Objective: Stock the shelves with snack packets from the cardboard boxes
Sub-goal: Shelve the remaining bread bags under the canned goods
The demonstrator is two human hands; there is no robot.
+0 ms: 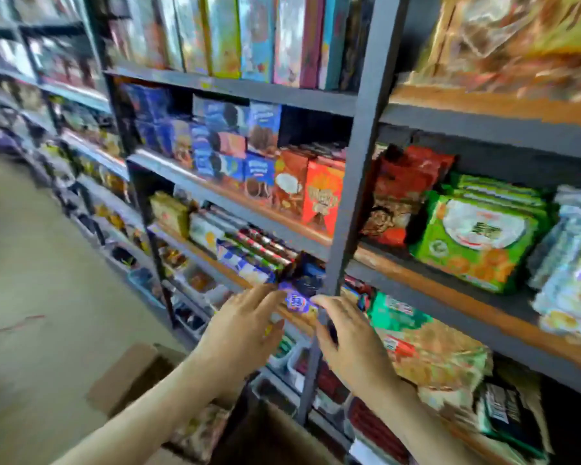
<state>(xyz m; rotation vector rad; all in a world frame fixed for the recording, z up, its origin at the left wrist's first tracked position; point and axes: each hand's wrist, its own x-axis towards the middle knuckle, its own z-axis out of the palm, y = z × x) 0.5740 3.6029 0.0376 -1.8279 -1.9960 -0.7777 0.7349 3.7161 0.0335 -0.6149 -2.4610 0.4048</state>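
A purple-and-blue snack packet (297,302) lies at the front edge of a wooden shelf board (296,318), just left of a grey metal upright (342,209). My left hand (245,327) reaches to it with straight fingers touching its left end. On the other side, my right hand (346,340) has straight fingers against the packet's right end, partly crossed by the upright. An open cardboard box (131,374) holding patterned packets (202,431) stands on the floor below my arms. The frame is blurred.
Shelves run from far left to right, packed with biscuit boxes (235,142), a red carton (322,193), green packets (477,236) and dark striped packs (255,253). Bare floor (41,280) lies to the left. Plastic bins (292,360) sit on the lower shelf.
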